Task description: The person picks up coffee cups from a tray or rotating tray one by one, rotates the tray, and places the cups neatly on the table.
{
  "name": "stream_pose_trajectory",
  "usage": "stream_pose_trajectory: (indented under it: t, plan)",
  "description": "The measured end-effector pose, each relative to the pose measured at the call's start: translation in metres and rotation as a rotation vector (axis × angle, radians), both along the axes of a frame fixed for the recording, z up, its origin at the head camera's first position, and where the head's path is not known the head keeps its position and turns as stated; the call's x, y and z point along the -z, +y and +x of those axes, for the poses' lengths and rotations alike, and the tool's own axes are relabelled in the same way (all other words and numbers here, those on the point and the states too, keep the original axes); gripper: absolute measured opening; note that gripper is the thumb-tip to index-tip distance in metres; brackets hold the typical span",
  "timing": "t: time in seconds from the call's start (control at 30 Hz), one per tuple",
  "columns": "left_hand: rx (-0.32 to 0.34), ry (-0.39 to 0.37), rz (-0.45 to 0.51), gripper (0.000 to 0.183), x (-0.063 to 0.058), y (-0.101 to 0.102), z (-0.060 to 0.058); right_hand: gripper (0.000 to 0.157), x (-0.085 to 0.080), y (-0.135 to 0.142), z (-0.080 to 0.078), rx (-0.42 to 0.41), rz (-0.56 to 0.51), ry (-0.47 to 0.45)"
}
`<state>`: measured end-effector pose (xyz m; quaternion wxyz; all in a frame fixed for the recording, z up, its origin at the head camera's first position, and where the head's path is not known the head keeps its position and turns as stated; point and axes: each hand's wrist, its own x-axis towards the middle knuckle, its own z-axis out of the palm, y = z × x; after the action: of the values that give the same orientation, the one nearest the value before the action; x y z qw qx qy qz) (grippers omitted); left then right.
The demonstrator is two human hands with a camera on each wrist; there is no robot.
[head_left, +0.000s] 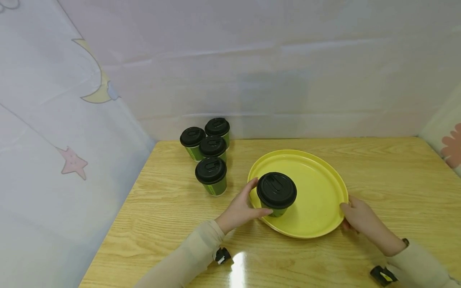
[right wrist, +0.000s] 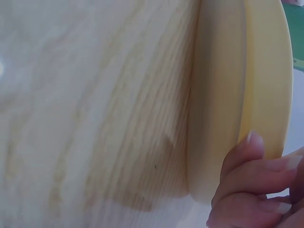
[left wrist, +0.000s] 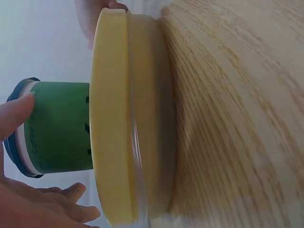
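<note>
A paper coffee cup [head_left: 276,192] with a green sleeve and black lid is at the left side of a round yellow tray [head_left: 317,200]. My left hand [head_left: 239,210] curves around this cup, thumb at its near side and fingers at its far left. In the left wrist view, the thumb lies against the green cup [left wrist: 61,126] just below the lid, while the lower fingers [left wrist: 71,204] show a gap from it. The tray's rim hides the cup's base there. My right hand [head_left: 363,218] grips the tray's right edge, with curled fingers [right wrist: 251,175] against the rim in the right wrist view.
Several matching lidded cups [head_left: 215,188] stand grouped at the back left of the wooden table [head_left: 162,224]. A pale cloth backdrop [head_left: 252,80] rises directly behind the table, and another printed cloth [head_left: 43,180] hangs along the left side.
</note>
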<state>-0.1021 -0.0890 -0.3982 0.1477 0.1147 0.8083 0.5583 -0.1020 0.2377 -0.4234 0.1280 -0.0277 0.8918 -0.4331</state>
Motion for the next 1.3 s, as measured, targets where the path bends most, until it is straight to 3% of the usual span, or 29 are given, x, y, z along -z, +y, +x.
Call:
stream_pose_trajectory:
  t: [0.23, 0.43, 0.83, 1.03, 1.3]
  plan:
    - [-0.056, 0.023, -0.133, 0.106, 0.003, 0.009, -0.002, 0.026, 0.0, -0.005, 0.006, -0.022, -0.024, -0.004]
    - [-0.082, 0.013, -0.167, 0.117, 0.008, 0.015, -0.004, 0.024, 0.0, -0.009, 0.009, -0.023, -0.025, -0.009]
    - [-0.069, 0.079, -0.05, 0.119, 0.012, 0.023, -0.009, 0.025, 0.0, -0.009, 0.012, -0.003, -0.015, -0.051]
    - [-0.041, 0.169, -0.013, 0.098, 0.014, 0.024, -0.013, 0.025, 0.0, -0.01, 0.011, -0.009, -0.028, -0.033]
    - [-0.069, 0.086, -0.015, 0.094, 0.011, 0.025, -0.011, 0.025, 0.003, -0.009, 0.009, -0.017, -0.027, -0.025]
